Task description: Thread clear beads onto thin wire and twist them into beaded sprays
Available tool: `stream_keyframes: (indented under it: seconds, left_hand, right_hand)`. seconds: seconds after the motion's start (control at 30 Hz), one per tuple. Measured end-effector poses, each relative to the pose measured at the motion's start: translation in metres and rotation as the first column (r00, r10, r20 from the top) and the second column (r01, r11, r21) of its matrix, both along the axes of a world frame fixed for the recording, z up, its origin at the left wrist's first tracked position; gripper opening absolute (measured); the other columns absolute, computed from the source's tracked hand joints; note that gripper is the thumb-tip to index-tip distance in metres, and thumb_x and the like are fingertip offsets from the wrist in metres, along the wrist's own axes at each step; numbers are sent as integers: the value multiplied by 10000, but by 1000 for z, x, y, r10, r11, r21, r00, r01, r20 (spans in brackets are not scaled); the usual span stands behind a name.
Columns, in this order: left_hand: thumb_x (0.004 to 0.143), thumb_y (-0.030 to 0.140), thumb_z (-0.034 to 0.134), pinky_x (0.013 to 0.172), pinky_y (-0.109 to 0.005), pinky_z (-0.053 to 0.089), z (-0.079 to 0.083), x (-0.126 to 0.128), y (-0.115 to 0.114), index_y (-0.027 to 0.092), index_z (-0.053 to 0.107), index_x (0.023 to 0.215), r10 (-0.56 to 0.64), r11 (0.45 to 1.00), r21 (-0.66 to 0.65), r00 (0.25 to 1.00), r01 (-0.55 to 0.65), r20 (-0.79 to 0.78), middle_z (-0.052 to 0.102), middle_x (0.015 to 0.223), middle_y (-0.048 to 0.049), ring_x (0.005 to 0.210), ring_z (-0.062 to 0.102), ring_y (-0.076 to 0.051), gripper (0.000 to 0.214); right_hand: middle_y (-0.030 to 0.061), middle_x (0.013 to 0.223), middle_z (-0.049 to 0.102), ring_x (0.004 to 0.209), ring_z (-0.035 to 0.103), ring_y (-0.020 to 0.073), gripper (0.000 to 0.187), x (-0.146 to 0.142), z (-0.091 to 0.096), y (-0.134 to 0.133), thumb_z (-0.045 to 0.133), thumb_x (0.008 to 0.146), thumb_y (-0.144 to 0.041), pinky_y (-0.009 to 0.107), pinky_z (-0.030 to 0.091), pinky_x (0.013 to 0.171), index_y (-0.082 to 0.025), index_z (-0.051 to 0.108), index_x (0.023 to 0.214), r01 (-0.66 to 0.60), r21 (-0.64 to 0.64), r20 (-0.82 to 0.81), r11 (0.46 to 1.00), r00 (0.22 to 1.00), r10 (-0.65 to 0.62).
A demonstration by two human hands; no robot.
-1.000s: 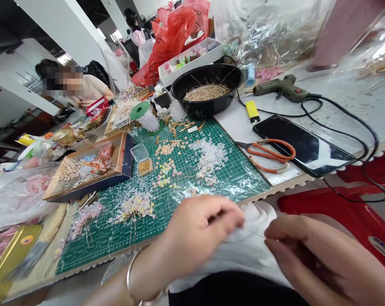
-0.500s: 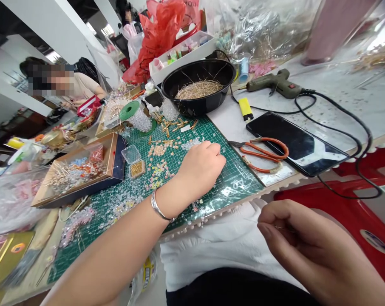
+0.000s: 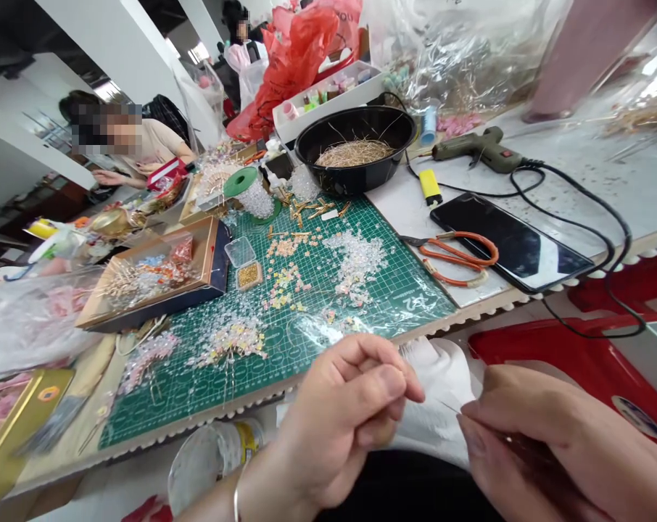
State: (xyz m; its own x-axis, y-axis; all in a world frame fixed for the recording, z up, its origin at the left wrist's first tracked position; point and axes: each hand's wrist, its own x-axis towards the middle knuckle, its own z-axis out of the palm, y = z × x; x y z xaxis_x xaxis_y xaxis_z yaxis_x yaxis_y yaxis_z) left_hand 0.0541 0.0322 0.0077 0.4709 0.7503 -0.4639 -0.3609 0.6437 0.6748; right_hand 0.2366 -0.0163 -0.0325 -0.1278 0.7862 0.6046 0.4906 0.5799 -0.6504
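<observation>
Low in front of me, over my lap, my left hand (image 3: 344,413) is closed in a pinch, thumb against fingertips; what it holds is too small to name. My right hand (image 3: 546,442) is also closed and pinches a thin wire (image 3: 449,407) whose tip points toward my left fingertips. Both hands hover just off the near edge of the green cutting mat (image 3: 198,391). Piles of clear and pastel beads (image 3: 355,264) lie scattered on the mat.
A black bowl of gold wires (image 3: 355,148), orange-handled scissors (image 3: 459,257), a black phone (image 3: 510,243), a yellow lighter (image 3: 430,186) and a green glue gun (image 3: 478,148) with its cable lie at right. A box of trinkets (image 3: 149,279) sits left. A person sits far left.
My left hand came back from the bead pile on the mat to my lap, fingers pinched, and now meets the wire tip. My right hand stayed low.
</observation>
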Motion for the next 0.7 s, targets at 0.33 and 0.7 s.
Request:
stream_keyframes:
  seconds: [0.33,0.7]
  left_hand:
    - [749,264,867,409,-123,188,-10,-17,-29,113,660,732,13,989,-148,992,6,125,574,739,-9,539,350,-18,257]
    - [747,250,878,414,-112,192,-11,-23,-36,99,655,740,14,985,-174,978,23,208,573,755,-28,547,369,-16,268]
  right_hand:
    - [-55,569,460,451,488,135,335,-19,5,-15,574,781,21,287,294,392,-219,563,1015,-75,55,97,996,993,69]
    - [-51,582,432,465,474,126,253,-23,6,-24,575,834,2,282,276,389,-224,546,944,-107,1,115,994,988,106]
